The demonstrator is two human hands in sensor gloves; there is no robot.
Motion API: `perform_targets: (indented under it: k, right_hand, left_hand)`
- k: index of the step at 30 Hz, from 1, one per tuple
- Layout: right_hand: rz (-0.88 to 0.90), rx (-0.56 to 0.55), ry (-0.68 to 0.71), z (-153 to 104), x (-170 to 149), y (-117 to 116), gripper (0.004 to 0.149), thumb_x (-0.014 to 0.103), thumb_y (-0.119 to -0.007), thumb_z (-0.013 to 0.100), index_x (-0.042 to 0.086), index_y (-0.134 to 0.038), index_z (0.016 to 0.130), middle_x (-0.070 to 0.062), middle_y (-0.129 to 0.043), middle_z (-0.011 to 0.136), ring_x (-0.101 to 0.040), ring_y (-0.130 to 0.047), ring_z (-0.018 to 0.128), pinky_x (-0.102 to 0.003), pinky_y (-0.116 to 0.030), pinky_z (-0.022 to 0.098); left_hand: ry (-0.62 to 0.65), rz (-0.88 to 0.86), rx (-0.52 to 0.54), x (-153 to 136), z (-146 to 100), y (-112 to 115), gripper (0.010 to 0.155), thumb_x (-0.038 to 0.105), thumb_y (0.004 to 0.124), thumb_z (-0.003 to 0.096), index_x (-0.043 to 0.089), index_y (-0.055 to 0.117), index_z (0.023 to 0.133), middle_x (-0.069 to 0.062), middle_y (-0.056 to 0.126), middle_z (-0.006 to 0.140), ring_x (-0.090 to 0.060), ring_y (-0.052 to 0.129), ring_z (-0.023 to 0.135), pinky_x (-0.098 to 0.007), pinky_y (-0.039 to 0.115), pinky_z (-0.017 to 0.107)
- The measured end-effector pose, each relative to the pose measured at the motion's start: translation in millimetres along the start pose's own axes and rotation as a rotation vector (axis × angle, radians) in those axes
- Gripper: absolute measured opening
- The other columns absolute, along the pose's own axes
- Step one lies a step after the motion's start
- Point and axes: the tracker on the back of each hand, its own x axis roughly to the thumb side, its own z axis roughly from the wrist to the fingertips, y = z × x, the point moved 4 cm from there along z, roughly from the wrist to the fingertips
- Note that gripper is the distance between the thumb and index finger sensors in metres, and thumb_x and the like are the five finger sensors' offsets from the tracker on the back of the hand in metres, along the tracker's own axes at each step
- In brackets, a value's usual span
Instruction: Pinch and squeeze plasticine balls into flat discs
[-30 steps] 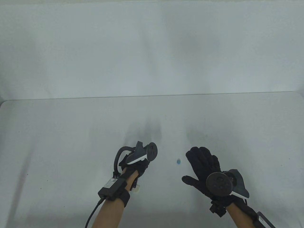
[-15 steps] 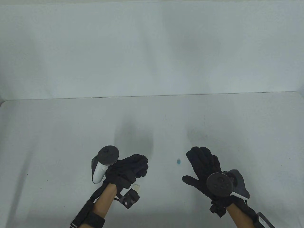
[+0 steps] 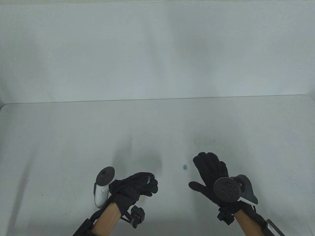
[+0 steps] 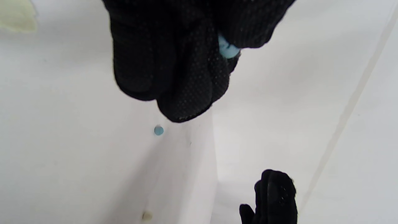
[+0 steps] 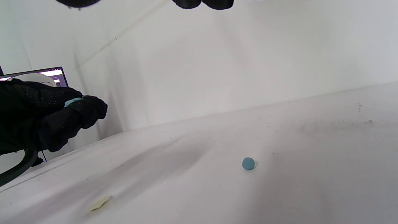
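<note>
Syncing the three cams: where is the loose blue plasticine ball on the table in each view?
Table view: the blue ball lies low and right of centre, just left of the right hand fingertips.
Left wrist view: the ball lies left of centre, below the left hand.
Right wrist view: the ball lies low and right of centre on the table.
Shared landmark: the blue piece pinched in the left hand.

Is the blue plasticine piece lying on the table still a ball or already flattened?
A ball. The blue plasticine piece looks round in the right wrist view, resting on the table untouched by either hand.
</note>
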Motion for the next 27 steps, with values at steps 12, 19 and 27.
perform_targets:
  k: [12,19,27]
  right_hand:
    - [-0.006,0.003,-0.005,1,-1,0,0.085,0.068,-0.051,0.054,0.013,-0.036,0.117,-0.018,-0.035,0.123,-0.052,-0.036,0.111,-0.075,-0.044,0.07]
    - [-0.014,0.004,0.001,0,0,-1,0.085,0.068,-0.052,0.054,0.013,-0.035,0.117,-0.019,-0.034,0.123,-0.052,-0.036,0.111,-0.075,-0.044,0.07]
    - [-0.013,-0.003,0.003,0,1,0,0.085,0.067,-0.052,0.054,0.013,-0.035,0.117,-0.018,-0.034,0.123,-0.052,-0.036,0.111,-0.075,-0.044,0.07]
  left_hand:
    - [0.014,-0.233,-0.1,-6,1,7,0.067,0.04,0.066,0.0568,-0.003,0.056,0.107,-0.025,0.073,0.099,-0.036,0.091,0.083,-0.041,0.08,0.063]
    - [0.015,-0.134,0.014,-6,-1,-3,0.051,0.031,0.079,0.0508,0.006,0.075,0.095,-0.009,0.094,0.08,-0.018,0.108,0.063,-0.029,0.093,0.051]
    - [-0.031,-0.108,0.012,-10,0,-2,0.053,0.029,0.075,0.053,0.001,0.071,0.098,-0.008,0.093,0.08,-0.02,0.107,0.063,-0.032,0.091,0.053]
